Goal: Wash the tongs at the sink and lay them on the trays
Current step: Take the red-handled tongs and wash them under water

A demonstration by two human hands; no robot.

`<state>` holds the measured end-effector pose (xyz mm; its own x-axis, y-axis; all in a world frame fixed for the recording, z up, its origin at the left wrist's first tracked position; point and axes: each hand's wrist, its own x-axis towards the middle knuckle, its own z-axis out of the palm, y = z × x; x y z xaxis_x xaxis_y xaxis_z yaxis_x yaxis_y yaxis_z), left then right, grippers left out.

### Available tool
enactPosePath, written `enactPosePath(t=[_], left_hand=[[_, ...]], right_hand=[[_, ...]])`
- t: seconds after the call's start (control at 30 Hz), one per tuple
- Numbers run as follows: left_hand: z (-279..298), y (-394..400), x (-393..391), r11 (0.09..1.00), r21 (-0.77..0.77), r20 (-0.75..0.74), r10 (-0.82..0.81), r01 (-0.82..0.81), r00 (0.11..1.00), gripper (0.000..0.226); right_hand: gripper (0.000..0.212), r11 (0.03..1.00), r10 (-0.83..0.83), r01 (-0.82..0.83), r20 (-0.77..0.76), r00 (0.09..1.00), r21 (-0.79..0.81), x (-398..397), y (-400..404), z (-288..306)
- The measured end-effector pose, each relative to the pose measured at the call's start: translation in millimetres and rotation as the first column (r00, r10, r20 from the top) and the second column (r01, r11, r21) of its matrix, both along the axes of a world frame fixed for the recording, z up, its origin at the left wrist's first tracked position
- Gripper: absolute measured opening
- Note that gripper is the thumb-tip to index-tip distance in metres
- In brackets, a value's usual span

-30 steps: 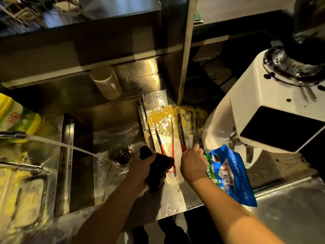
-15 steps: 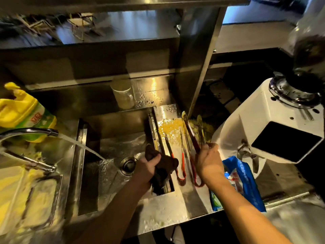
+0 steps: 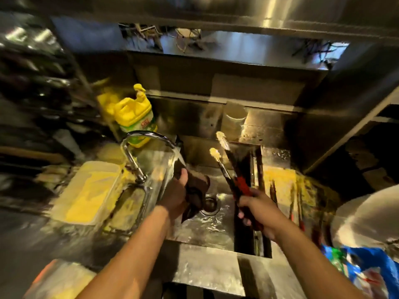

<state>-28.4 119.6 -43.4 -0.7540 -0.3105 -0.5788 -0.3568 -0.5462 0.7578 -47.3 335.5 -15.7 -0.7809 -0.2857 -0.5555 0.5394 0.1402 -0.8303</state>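
My right hand (image 3: 258, 209) grips a pair of red-handled metal tongs (image 3: 226, 169) by the handle, its batter-coated tips pointing up and away over the steel sink (image 3: 207, 229). My left hand (image 3: 176, 194) holds a dark brown cloth (image 3: 195, 190) under the water running from the curved faucet (image 3: 138, 147). More red-handled tongs (image 3: 295, 203) lie on the batter-smeared steel tray (image 3: 278, 180) to the right of the basin.
A yellow detergent jug (image 3: 133, 117) stands behind the faucet. A plastic tub (image 3: 86, 190) with yellow residue sits on the left counter. A cup (image 3: 234, 123) stands on the back ledge. At the right edge are a white machine (image 3: 367, 216) and a blue bag (image 3: 362, 275).
My right hand has lifted one pair of tongs off the tray and carried it left over the sink. My left hand has brought the cloth under the water stream. The view swung left.
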Motion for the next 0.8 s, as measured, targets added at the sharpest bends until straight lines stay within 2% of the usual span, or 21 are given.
enactPosePath(t=[0.1, 0.17, 0.3, 0.37, 0.43, 0.53, 0.63, 0.7, 0.8], left_hand=[[0.5, -24.2, -1.4, 0.993, 0.098, -0.040, 0.070, -0.066, 0.997, 0.048], [0.2, -34.3, -6.7, 0.992, 0.089, -0.013, 0.090, -0.089, 0.996, 0.046], [-3.7, -37.9, -29.8, 0.998, 0.014, 0.073, 0.057, -0.058, 0.996, 0.029], [-9.0, -41.0, -44.2, 0.998, 0.016, 0.126, 0.061, -0.063, 0.990, 0.036], [-10.1, -51.5, -60.6, 0.998, 0.000, 0.155, 0.067, -0.068, 0.986, 0.033], [-15.7, -58.9, -81.6, 0.979, -0.165, 0.159, 0.145, -0.119, 0.977, 0.030], [-24.3, -41.1, -89.4, 0.993, -0.119, 0.211, 0.015, 0.010, 0.977, 0.007], [-31.9, -37.6, -93.8, 0.992, -0.089, 0.226, -0.065, 0.087, 0.972, 0.007], [-35.3, -38.8, -96.5, 0.994, -0.106, 0.186, 0.040, -0.021, 0.982, 0.015]], right_hand=[[0.033, 0.994, 0.072, -0.064, 0.093, 0.993, -0.088, 0.9, -30.9, -2.3], [0.029, 0.988, 0.118, -0.102, 0.133, 0.984, -0.119, 3.5, -52.0, -4.7], [0.029, 0.976, 0.174, -0.139, 0.214, 0.961, -0.168, 9.4, -86.3, -5.3], [0.027, 0.975, 0.181, -0.145, 0.226, 0.957, -0.166, 13.9, -92.2, -3.8], [0.028, 0.978, 0.174, -0.139, 0.237, 0.956, -0.156, 16.4, -90.3, -4.2], [0.029, 0.979, 0.174, -0.142, 0.245, 0.954, -0.145, 12.8, -81.3, -0.9], [0.023, 0.986, 0.147, -0.126, 0.227, 0.963, -0.108, 3.0, -79.5, 0.3], [0.024, 0.988, 0.141, -0.126, 0.213, 0.967, -0.085, 2.9, -78.2, -0.1], [0.026, 0.989, 0.143, -0.132, 0.208, 0.968, -0.065, 4.1, -77.6, 1.8]])
